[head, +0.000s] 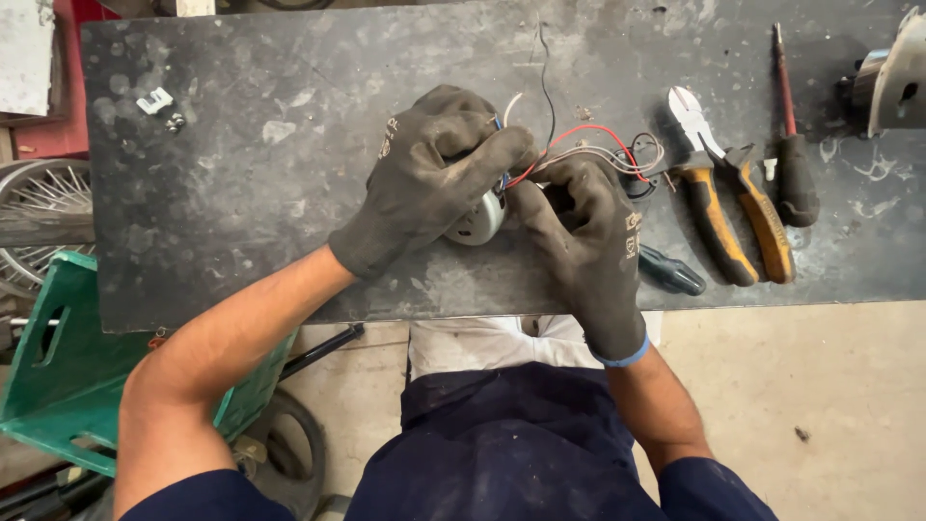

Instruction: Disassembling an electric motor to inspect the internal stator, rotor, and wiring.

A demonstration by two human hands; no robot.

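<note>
At frame centre on the dark worktop point(241, 174), a small metal motor point(479, 218), judged rigid and light with fragile wires point(588, 145), was clamped round its casing by the left hand point(424, 178), its leads pinched by the right hand point(579, 232).

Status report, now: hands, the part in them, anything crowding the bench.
Left hand gripping small round motor. Right hand pinching its wires. Cutters and screwdriver lie right, clear of both.
</note>
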